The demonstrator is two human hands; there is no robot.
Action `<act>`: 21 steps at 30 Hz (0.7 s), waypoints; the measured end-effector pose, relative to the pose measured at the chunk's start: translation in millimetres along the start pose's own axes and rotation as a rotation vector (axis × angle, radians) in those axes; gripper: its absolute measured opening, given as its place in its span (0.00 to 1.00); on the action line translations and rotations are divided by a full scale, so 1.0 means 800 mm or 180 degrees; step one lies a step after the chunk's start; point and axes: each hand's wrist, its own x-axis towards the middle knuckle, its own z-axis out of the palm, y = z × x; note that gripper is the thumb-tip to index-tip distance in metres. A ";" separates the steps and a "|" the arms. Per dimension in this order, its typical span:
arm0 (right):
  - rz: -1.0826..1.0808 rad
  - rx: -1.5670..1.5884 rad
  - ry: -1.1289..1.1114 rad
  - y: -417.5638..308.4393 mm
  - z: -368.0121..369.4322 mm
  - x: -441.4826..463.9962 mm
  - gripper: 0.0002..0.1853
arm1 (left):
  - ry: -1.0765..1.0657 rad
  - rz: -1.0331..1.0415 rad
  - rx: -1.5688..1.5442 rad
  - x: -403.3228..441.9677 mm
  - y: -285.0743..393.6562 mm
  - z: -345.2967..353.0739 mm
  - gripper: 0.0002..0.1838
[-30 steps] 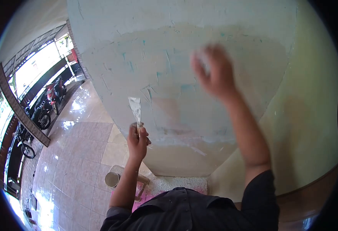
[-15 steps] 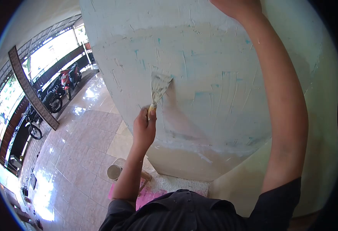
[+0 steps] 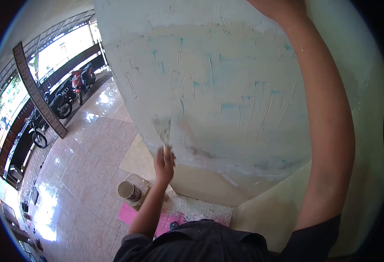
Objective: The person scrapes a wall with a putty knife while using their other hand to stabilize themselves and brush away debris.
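Note:
Wrapped round the handle of a putty knife (image 3: 162,128) is my left hand (image 3: 165,166), near the lower left part of the wall. The blade points up, smeared with pale filler and a little blurred; whether it touches the wall is hard to tell. The wall (image 3: 227,56) carries whitish filler with raised ridges, scratches and blue-green patches. My right arm reaches up along the right side, and only part of my right hand (image 3: 281,6) shows at the top edge, with its fingers out of frame.
Below my left arm, a round container (image 3: 128,191) stands on a woven-looking stool top (image 3: 141,181). A pink sheet (image 3: 128,213) and a speckled white surface (image 3: 209,210) lie at the wall's foot. Shiny floor tiles (image 3: 87,179), a pillar (image 3: 39,91) and parked motorbikes (image 3: 77,83) are to the left.
My left hand has moved down and slightly left with the putty knife, from the middle of the filler toward the wall's lower left edge. My right arm has shifted a little right.

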 end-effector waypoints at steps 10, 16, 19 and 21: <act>0.0113 -0.0252 -0.0140 -0.006 -0.005 -0.001 0.30 | -0.0845 -0.0416 0.1006 -0.027 -0.091 0.007 0.19; 0.0130 -0.0411 -0.0364 -0.016 -0.012 0.007 0.30 | -0.0255 -0.1246 0.0739 -0.140 -0.202 -0.073 0.22; 0.0388 -0.0462 -0.0446 -0.020 -0.006 0.010 0.29 | 0.0132 -0.0735 0.0438 -0.085 -0.144 -0.078 0.20; 0.0449 -0.0364 -0.0419 -0.032 -0.007 0.014 0.30 | 0.0086 -0.0406 0.0153 -0.015 -0.085 -0.083 0.19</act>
